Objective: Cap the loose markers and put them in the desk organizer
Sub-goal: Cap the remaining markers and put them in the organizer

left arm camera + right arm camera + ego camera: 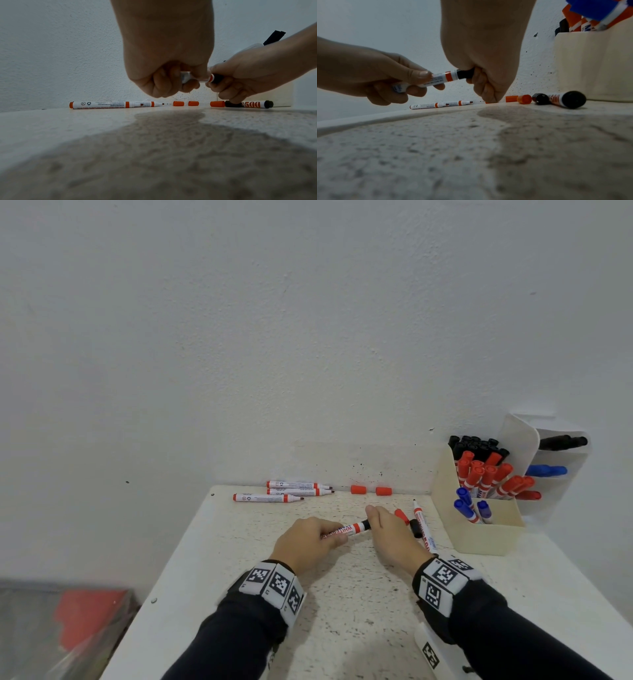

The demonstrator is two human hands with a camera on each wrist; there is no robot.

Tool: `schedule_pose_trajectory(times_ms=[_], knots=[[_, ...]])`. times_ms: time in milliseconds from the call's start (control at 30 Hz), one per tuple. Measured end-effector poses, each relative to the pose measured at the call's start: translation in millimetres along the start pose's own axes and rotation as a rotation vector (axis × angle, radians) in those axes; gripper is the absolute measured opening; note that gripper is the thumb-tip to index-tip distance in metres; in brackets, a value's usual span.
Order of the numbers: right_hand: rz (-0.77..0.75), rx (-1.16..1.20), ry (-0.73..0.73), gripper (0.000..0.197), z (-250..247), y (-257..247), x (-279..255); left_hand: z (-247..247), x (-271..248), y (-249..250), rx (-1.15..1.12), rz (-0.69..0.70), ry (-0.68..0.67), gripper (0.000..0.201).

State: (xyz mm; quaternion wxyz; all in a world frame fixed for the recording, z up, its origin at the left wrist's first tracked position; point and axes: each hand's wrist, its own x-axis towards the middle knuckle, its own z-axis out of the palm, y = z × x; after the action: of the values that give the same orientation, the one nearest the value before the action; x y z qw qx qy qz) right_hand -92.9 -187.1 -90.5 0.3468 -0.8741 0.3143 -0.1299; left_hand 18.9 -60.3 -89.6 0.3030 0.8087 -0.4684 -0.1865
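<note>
Just above the desk, the left hand is gripping a marker barrel, while right hand fingers are clenching its black cap.

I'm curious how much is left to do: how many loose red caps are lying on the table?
3. Two red caps lie side by side by the wall, and a third lies just beyond the right hand. The hands may hide more.
</note>
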Motion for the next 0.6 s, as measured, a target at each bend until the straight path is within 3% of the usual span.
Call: schedule_pose_trajectory(times_ms=[67, 167, 400, 600], knots=[[-0.001, 0.046, -0.002, 0.025, 0.4, -2.2, -0.2, 0.9, 0.5, -1.0, -0.062, -0.013, -0.032, 0.026], [-0.015, 0.109, -0.031, 0.029, 0.5, -4.5, -0.6, 0.0, 0.0, -0.1, -0.156, -0.028, -0.063, 0.022], [-0.117, 0.184, -0.046, 0.028, -2.4, -4.3, -2.7, -5.2, -5.1, 7.5, -0.371, -0.135, -0.169, 0.033], [-0.122, 0.209, -0.053, 0.025, -1.3, -4.8, -4.1, -4.3, -3.8, 7.3, -0.316, -0.125, -0.141, 0.036]])
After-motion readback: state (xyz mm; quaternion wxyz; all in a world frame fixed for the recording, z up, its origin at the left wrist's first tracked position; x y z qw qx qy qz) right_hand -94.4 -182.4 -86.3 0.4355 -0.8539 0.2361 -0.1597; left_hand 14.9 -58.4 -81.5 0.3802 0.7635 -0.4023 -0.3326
